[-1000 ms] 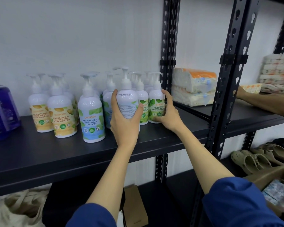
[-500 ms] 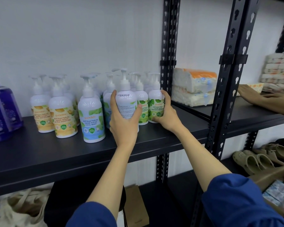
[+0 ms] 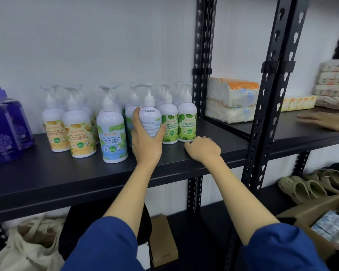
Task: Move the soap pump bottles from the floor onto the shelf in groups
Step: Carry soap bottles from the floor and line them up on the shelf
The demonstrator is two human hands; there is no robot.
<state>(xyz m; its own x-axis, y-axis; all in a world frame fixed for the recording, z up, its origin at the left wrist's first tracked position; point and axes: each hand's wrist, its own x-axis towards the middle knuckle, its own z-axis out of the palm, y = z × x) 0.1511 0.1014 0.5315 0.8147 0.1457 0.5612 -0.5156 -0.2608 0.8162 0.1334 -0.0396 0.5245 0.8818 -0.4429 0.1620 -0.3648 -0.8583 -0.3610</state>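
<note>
the left hand wraps a soap bottle from the front, thumb on its right side and fingers curled round the left, the printed back label facing the camera. the bottle stands upright, long axis vertical, pump head on top. it sits in the gap between the blue mint bottle on its left and the green-label bottles on its right, on the black shelf; whether its base touches the board is hidden by the hand. the right hand rests on the shelf just in front of the green bottles, fingers loosely curled, holding nothing. the left hand is plainly nearer; likely it just needs to settle the bottle back into the row.
</note>
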